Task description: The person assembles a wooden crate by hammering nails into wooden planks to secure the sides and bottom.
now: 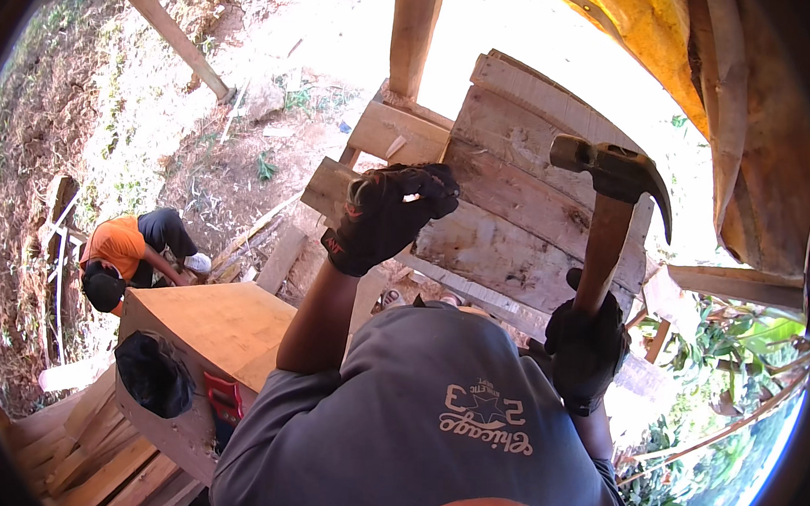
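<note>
My right hand (587, 350), in a black glove, grips the wooden handle of a claw hammer (609, 232). The hammer stands head up, its dark metal claw curving to the right, over the right part of a rough plank bench (506, 254). Over the bench's left edge I hold up my left hand (393, 211), also black-gloved, with its fingers curled together. A small bright spot shows between those fingers; whether it is a held thing or a gap is unclear. A short board end (329, 187) sticks out beside the left wrist.
At left a person in an orange top (121, 249) crouches low. Nearer stands a wooden box (223, 321), with a dark cloth item (153, 374) and a red handle (224, 397) at its side. Loose planks (105, 462) lie lower left. A yellow tarp (650, 32) hangs upper right.
</note>
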The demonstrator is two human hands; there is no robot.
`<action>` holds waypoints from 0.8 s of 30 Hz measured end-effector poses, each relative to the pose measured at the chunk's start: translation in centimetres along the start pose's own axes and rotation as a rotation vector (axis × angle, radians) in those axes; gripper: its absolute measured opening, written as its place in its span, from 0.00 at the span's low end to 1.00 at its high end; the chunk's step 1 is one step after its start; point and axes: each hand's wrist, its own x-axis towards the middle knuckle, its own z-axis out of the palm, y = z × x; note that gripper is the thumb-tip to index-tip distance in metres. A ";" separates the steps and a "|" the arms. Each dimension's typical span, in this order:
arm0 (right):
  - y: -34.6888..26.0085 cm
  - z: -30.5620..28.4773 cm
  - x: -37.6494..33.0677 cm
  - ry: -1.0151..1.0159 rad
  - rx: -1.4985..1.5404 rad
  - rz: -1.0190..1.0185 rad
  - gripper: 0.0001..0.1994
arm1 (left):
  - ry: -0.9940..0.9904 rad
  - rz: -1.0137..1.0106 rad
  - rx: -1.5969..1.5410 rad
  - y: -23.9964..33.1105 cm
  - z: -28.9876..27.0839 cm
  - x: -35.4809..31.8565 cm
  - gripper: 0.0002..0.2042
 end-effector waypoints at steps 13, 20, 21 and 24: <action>1.5 1.5 0.1 0.033 0.056 -0.114 0.19 | 0.054 -0.085 -0.168 -0.8 0.3 -0.3 0.08; 0.1 -0.6 0.7 -0.013 -0.176 -0.217 0.24 | 0.081 -0.066 -0.188 -1.2 -0.1 -0.7 0.09; 0.5 -0.7 0.5 -0.005 0.075 -0.112 0.24 | 0.063 -0.051 -0.152 -1.2 -0.1 -0.5 0.12; 1.2 1.7 0.4 0.051 0.033 -0.105 0.24 | -0.046 0.043 0.105 -0.2 -0.7 -0.2 0.22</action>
